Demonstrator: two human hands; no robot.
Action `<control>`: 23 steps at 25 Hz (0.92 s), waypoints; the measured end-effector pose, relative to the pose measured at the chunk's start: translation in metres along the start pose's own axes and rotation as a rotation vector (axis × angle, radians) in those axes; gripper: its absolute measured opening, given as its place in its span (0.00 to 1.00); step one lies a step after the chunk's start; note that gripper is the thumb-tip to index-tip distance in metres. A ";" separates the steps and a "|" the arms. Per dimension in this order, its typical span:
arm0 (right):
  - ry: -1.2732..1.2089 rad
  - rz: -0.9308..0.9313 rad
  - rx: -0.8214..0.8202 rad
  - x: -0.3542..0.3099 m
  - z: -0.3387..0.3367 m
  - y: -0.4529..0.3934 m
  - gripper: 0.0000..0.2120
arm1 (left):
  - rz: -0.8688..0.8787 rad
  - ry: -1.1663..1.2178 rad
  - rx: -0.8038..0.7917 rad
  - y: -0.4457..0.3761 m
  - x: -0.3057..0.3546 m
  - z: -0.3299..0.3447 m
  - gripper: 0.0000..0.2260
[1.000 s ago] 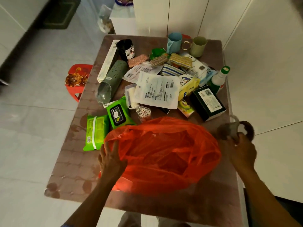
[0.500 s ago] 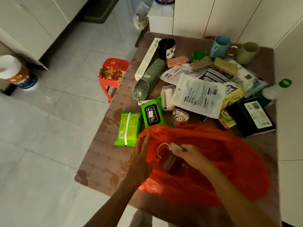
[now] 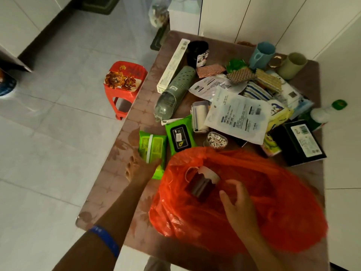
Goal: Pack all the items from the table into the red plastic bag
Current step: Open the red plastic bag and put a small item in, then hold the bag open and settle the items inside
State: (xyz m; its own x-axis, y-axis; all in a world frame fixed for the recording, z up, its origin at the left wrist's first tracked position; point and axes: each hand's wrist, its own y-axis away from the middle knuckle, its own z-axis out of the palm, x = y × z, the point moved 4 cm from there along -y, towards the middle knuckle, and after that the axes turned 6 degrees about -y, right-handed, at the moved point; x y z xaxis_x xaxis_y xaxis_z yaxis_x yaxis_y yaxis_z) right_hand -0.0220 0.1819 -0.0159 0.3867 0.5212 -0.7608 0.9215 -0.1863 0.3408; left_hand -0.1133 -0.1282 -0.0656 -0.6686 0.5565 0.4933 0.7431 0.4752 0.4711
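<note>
My right hand [image 3: 237, 204], fingers now spread, has just released the dark jar [image 3: 201, 183] into the red plastic bag [image 3: 273, 202], while my open left hand [image 3: 139, 168] reaches onto the green wipes pack [image 3: 151, 146], likely next.

red bag [image 3: 254, 202] mouth open, bare table [image 3: 117, 182] left, clutter [image 3: 234, 106] behind
</note>
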 end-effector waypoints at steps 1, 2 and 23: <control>0.002 -0.003 0.004 -0.002 -0.003 0.005 0.16 | -0.015 0.004 -0.054 -0.010 -0.003 0.004 0.47; 0.001 -0.003 -0.005 -0.004 -0.005 0.010 0.16 | 0.003 -0.031 -0.061 -0.016 -0.002 0.008 0.52; -0.216 0.209 0.173 0.040 -0.106 -0.001 0.09 | 0.552 -0.281 -0.377 0.200 0.109 0.129 0.48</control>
State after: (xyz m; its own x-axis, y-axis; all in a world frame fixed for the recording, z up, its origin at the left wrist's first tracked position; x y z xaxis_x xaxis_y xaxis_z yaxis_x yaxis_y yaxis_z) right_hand -0.0113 0.2912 0.0118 0.5495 0.2717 -0.7901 0.8068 -0.4183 0.4173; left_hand -0.0344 0.1154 -0.0117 -0.1283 0.8258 0.5491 0.8763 -0.1648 0.4527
